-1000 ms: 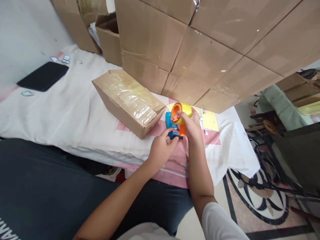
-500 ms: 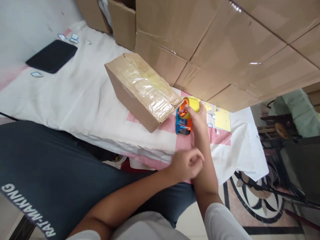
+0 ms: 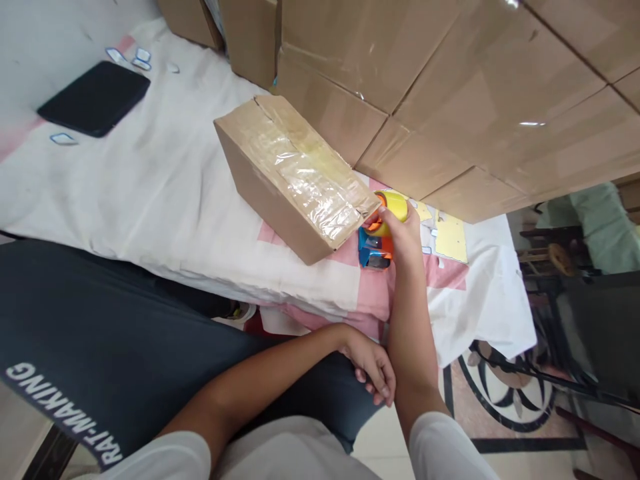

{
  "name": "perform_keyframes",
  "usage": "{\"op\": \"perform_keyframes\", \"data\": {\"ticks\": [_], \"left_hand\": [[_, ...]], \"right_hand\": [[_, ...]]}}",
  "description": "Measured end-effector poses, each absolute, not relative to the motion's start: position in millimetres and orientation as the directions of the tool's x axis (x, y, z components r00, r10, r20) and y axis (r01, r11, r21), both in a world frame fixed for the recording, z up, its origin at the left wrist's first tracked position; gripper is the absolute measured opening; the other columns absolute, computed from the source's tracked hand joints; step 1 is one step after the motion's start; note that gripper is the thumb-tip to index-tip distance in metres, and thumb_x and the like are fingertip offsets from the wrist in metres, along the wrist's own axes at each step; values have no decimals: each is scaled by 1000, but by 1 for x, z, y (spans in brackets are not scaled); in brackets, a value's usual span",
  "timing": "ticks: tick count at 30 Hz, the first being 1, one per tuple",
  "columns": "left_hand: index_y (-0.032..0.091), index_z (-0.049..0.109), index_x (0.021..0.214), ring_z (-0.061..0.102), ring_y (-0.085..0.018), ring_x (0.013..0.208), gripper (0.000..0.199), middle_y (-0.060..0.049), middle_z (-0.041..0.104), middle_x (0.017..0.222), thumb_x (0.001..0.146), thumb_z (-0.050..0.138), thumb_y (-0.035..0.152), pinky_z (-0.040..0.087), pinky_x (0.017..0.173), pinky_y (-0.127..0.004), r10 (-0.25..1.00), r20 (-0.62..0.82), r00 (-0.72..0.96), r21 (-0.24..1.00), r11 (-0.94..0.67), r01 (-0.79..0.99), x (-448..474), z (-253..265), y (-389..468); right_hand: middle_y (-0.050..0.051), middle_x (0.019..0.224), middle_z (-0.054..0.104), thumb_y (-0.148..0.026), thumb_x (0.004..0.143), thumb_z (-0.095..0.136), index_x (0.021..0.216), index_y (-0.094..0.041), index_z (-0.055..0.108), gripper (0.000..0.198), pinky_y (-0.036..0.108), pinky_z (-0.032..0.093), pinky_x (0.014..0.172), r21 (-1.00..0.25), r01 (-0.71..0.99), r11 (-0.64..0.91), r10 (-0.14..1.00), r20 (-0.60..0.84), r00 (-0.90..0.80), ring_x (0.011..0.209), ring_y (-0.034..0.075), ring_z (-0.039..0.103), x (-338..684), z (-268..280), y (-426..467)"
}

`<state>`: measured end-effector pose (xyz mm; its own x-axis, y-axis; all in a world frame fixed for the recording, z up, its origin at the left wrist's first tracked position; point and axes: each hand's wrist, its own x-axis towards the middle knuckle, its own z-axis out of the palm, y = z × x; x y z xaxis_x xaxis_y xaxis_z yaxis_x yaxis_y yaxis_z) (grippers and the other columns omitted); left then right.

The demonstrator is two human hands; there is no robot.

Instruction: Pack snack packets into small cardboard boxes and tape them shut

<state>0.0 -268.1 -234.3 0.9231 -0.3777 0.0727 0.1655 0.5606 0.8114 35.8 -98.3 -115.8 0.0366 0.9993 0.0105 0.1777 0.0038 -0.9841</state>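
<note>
My right hand (image 3: 404, 230) is closed on a tape dispenser (image 3: 376, 251) with a blue and orange body and a roll of yellow tape on it. The dispenser is at the near right corner of a cardboard box (image 3: 320, 180), whose top is covered with shiny clear tape. Part of the roll is hidden by my fingers. My left hand (image 3: 371, 365) hangs beside my right forearm, above my lap. Its fingers are loosely bent and slightly apart, with nothing seen in them.
Stacked cardboard boxes (image 3: 425, 100) form a wall behind the bed-like surface covered with a white and pink cloth (image 3: 170, 180). A black flat device (image 3: 95, 98) lies at the far left, near small paper pieces. Yellow card pieces (image 3: 450, 237) lie right of my right hand.
My left hand has dropped toward my lap and its curled fingers have loosened. My right hand keeps its hold on the tape dispenser by the box corner. The view has shifted slightly.
</note>
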Motion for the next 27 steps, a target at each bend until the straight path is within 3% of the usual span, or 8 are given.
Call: {"op": "perform_keyframes", "data": {"ticks": [13, 27], "left_hand": [[20, 81, 85, 60, -12, 66, 25, -4, 74, 80, 66, 88, 35, 46, 52, -18, -402, 28, 915, 785, 576, 229, 0, -242, -266], [19, 80, 88, 61, -10, 65, 29, -3, 75, 81, 70, 87, 40, 52, 55, -18, -431, 53, 901, 757, 606, 245, 6, -254, -269]], "right_hand": [[-1, 67, 69, -44, 70, 77, 96, -24, 58, 38, 42, 60, 68, -987, 156, 45, 998, 51, 37, 61, 21, 67, 32, -115, -98], [-1, 70, 68, -41, 71, 75, 95, -24, 57, 34, 42, 61, 69, -984, 173, 45, 998, 53, 42, 63, 21, 68, 33, -116, -98]]}}
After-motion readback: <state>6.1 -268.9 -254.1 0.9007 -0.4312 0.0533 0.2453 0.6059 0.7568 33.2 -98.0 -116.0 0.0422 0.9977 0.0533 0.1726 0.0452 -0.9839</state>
